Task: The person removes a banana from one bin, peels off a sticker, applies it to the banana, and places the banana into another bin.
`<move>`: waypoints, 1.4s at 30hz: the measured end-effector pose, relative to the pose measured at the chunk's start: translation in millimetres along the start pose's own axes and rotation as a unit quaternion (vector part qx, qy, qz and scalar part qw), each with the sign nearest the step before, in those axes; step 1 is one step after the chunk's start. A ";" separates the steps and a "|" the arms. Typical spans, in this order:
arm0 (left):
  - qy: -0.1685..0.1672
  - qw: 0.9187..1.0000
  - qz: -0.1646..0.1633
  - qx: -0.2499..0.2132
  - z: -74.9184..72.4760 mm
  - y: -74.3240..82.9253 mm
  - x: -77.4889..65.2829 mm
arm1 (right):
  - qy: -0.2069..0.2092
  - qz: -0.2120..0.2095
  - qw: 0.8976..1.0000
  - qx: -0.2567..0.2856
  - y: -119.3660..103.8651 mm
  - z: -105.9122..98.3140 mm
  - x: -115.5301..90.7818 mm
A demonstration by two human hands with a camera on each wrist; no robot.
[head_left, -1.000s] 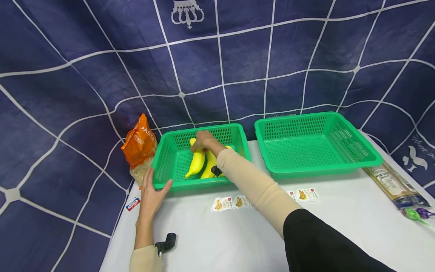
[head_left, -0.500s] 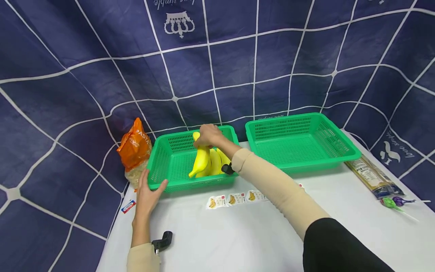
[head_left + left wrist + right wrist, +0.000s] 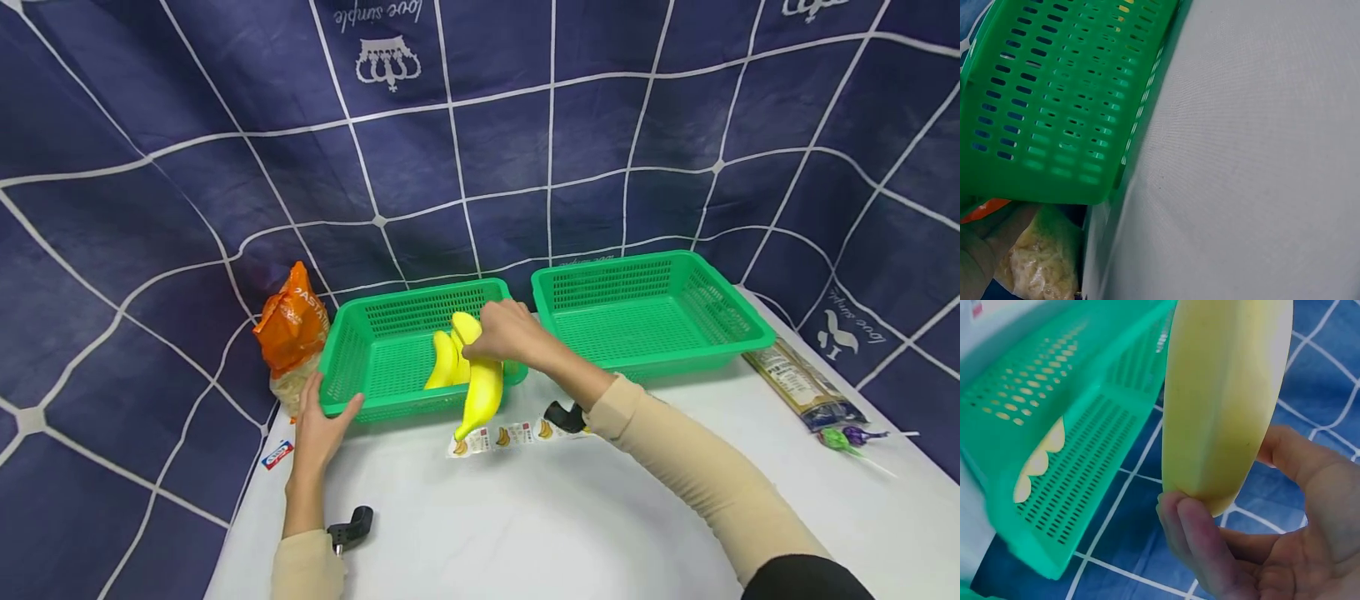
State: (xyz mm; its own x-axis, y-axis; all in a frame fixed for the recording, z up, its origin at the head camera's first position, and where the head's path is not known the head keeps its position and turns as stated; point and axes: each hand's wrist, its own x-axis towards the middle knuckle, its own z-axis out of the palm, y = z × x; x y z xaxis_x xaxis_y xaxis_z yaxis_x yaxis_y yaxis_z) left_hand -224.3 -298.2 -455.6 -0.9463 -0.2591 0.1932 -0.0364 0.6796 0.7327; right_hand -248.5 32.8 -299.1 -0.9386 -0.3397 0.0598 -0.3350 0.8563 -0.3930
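A yellow banana (image 3: 482,400) hangs above the front right corner of the left green basket (image 3: 345,354), its lower tip pointing toward me. My right hand (image 3: 512,333) pinches its upper part; the right wrist view shows thumb and fingers on either side of the banana (image 3: 1225,406). Several more bananas (image 3: 442,362) lie in that basket, partly behind the held one. At the basket's left front corner rests my left hand (image 3: 318,429), thumb and fingers spread and fairly straight. Most of this hand is cut off in the left wrist view.
A second green basket (image 3: 622,329) stands at the right. Banana-picture labels (image 3: 502,436) lie in front of the left basket. An orange pasta bag (image 3: 292,321) leans at the far left, beside a small wrapper (image 3: 277,454). At right lie a flat packet (image 3: 806,383) and lollipops (image 3: 836,439).
My right hand has lifted a banana out of the left basket and brought it right and toward me. The left hand has stayed at the basket's corner. The head view has shifted slightly.
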 end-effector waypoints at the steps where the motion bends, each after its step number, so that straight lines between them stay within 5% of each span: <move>1: 0.001 1.000 0.002 -0.001 -0.1 -1.0 0.0 | 0.000 -0.002 1.000 0.000 2.5 1.2 -7.0; 9: 0.010 1.000 0.011 -0.014 0.9 -0.5 -0.1 | -0.013 0.044 0.996 0.076 28.9 16.9 -64.5; 17: 0.013 0.999 0.019 -0.028 1.9 1.3 1.3 | -0.029 0.086 0.992 0.088 52.6 51.2 -109.1; 30: 0.022 0.998 0.019 -0.058 3.5 -3.7 -1.9 | -0.051 0.118 0.987 0.095 77.1 100.9 -142.2; 42: 0.042 0.995 0.003 -0.093 7.1 -1.2 -3.2 | -0.045 0.124 0.986 0.103 92.8 115.0 -148.5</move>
State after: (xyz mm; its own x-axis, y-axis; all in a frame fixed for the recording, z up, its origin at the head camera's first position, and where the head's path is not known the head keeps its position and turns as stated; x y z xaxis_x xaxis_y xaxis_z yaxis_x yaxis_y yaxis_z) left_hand -223.6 -293.3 -461.7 -0.9159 -0.3173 0.2460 0.0361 0.5452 0.8375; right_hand -130.8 118.0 -449.9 -0.9753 -0.1714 -0.1392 -0.0643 0.8236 -0.5636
